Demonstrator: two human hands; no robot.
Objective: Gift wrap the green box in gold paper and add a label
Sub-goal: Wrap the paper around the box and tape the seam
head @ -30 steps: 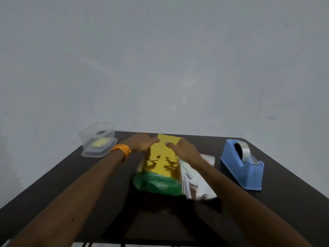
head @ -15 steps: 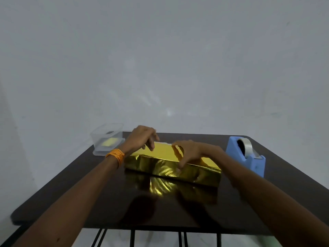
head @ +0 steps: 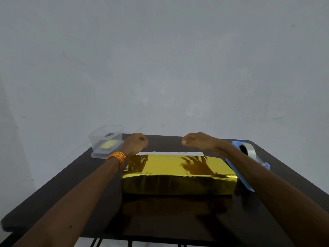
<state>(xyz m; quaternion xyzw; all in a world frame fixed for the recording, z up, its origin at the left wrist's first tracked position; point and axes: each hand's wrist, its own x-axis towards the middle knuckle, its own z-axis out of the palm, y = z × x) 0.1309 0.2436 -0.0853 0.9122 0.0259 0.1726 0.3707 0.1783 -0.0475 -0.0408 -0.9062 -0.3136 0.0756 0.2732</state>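
The box (head: 178, 173) is lying in the middle of the dark desk (head: 71, 184), with its long side facing the person. Gold paper (head: 170, 184) is covering its top and its near side. A thin white strip (head: 169, 153) is showing along the far edge of the top.

The person is holding both arms out over the desk. The left hand (head: 136, 144) is hanging at the far left corner of the box, with its fingers clenched into the palm and nothing visible inside them. I cannot tell if this hand is touching the white strip. An orange band (head: 116, 156) is sitting on the left wrist. The right hand (head: 197, 141) is hovering above the far edge of the box, apart from it, its fingers also clenched and holding nothing that I can see.

A blue tape dispenser (head: 249, 152) is standing just beside the right end of the box, partly hidden by the right forearm. A clear container (head: 106, 134) is standing at the far left corner of the desk, with something yellow (head: 108, 144) inside.
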